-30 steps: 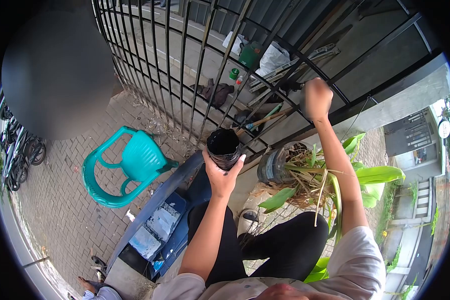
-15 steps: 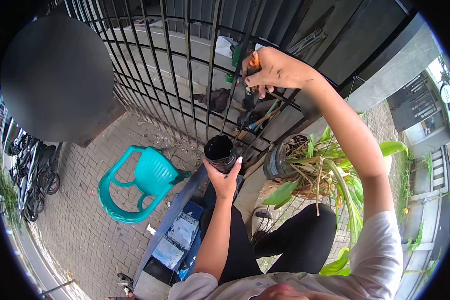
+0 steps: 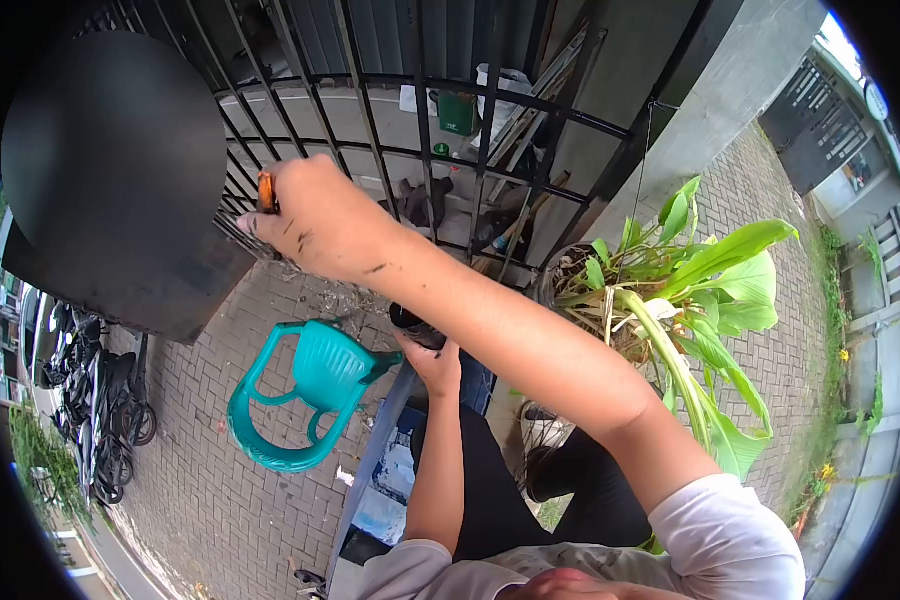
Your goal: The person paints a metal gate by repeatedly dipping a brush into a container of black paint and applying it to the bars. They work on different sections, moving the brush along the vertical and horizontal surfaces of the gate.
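Observation:
My right hand (image 3: 315, 215) is closed around a paintbrush (image 3: 267, 192); only its orange handle shows, and the bristles are hidden. It is up against the black metal bars (image 3: 374, 140) on their left part, with dark smears on fingers and wrist. Lower down, my left hand (image 3: 436, 368) grips a black-coated cup (image 3: 407, 322) from below, thumb on one side. My right forearm covers part of the cup, and its inside is dark.
A green plastic chair (image 3: 332, 365) stands on the paving at left. Beside my knees is a blue, paint-marked bench (image 3: 382, 512). A leafy potted plant (image 3: 705, 300) is at right. Behind the bars are a green box (image 3: 457, 114) and a dark cloth (image 3: 425, 200).
My right hand has swung left along the bars with the paintbrush, and its forearm now crosses above the cup. My left hand still holds the cup. The view has shifted slightly.

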`<state>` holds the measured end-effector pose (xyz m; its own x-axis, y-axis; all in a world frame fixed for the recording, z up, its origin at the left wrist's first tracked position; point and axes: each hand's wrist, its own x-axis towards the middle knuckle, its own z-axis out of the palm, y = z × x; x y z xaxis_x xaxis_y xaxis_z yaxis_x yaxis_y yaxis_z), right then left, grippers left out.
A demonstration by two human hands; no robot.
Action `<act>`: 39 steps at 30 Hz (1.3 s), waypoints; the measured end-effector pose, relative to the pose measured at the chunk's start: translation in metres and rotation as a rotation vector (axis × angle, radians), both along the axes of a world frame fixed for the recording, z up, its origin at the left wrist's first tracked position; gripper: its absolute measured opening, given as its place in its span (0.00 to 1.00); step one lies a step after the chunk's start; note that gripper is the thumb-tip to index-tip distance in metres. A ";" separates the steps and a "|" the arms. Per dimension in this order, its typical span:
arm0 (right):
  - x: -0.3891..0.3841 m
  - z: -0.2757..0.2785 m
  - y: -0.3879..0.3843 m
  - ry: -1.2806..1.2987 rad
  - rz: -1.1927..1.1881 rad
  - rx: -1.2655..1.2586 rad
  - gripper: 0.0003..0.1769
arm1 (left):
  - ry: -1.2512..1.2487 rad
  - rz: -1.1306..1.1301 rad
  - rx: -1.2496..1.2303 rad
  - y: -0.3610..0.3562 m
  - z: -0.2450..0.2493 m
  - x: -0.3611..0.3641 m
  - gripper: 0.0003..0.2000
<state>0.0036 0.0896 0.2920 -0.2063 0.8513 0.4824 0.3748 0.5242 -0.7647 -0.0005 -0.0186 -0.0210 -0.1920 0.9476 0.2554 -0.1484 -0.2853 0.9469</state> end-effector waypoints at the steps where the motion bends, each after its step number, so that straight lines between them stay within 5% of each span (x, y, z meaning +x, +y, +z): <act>1: -0.006 -0.005 -0.022 0.066 0.021 -0.017 0.18 | 0.030 -0.022 0.018 -0.001 -0.020 -0.002 0.44; 3: -0.013 -0.022 -0.056 0.156 0.064 -0.104 0.17 | 0.387 0.143 -0.509 -0.019 0.061 0.011 0.48; 4: -0.012 -0.028 -0.073 0.153 0.054 -0.117 0.16 | 0.153 0.157 -0.476 -0.017 0.054 0.009 0.52; 5: -0.009 -0.034 -0.085 0.152 0.044 -0.129 0.16 | 0.496 0.186 -0.542 -0.014 0.059 0.003 0.49; 8: 0.012 -0.055 -0.095 0.308 -0.096 -0.253 0.13 | 0.385 0.166 -0.299 -0.013 0.064 0.007 0.46; 9: 0.018 -0.071 -0.088 0.511 -0.213 -0.290 0.11 | 0.443 0.220 -0.181 -0.004 0.039 0.012 0.46; 10: 0.021 -0.093 -0.072 0.853 -0.294 -0.204 0.10 | 0.694 0.303 0.100 0.022 -0.049 0.000 0.46; 11: 0.034 -0.101 -0.060 0.983 -0.395 -0.173 0.10 | 0.376 0.080 -0.049 0.013 -0.042 -0.005 0.44; 13: 0.061 -0.129 -0.030 1.178 -0.606 -0.140 0.12 | 0.014 0.015 -0.049 0.011 -0.030 -0.005 0.40; 15: 0.083 -0.156 -0.007 1.370 -0.662 -0.170 0.12 | -0.028 0.056 -0.085 0.003 0.014 -0.002 0.44; 23: 0.098 -0.266 0.072 1.916 -0.813 -0.216 0.14 | -0.021 0.097 -0.025 0.000 0.009 -0.008 0.42; 32: 0.111 -0.274 0.091 1.830 -0.431 -0.147 0.16 | 0.006 0.102 -0.067 0.000 0.010 -0.008 0.40; 36: 0.107 -0.291 0.091 1.789 -0.600 -0.307 0.15 | 0.030 0.082 -0.069 -0.003 0.014 -0.007 0.39; 39: 0.117 -0.291 0.084 1.745 -0.497 -0.150 0.15 | 0.035 0.084 -0.077 -0.002 0.010 -0.008 0.39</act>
